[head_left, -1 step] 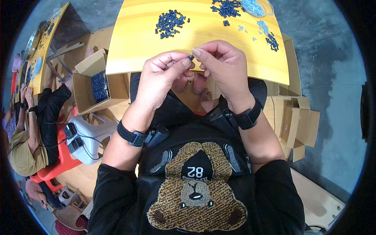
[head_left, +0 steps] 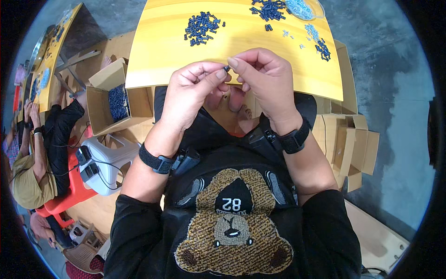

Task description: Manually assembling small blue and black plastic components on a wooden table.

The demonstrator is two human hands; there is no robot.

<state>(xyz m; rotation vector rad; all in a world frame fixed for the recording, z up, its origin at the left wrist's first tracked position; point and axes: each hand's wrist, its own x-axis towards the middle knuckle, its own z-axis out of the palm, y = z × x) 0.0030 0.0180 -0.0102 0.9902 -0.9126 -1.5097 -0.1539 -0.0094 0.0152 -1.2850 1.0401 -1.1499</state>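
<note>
Above the near edge of the yellow table [head_left: 162, 56], my left hand [head_left: 193, 86] pinches a small black part [head_left: 226, 68] between thumb and forefinger. Close against it, the thumb and forefinger of my right hand [head_left: 269, 79] are pressed together; whatever they hold is too small or covered to name. Beyond my hands lies a pile of small black parts [head_left: 200, 29], with a second black pile [head_left: 269, 9] farther right. A clear dish [head_left: 320, 10] at the far right holds light-blue small pieces [head_left: 299, 8]. More pale pieces [head_left: 312, 32] lie beside a small black cluster [head_left: 323, 50].
Left of the table stands an open cardboard box [head_left: 100, 109] full of dark parts. Near it are a white stool [head_left: 109, 158] with black devices and cables, and a red stool [head_left: 69, 195] where another person [head_left: 35, 176] sits. Empty-looking cardboard boxes [head_left: 346, 149] stand at the right.
</note>
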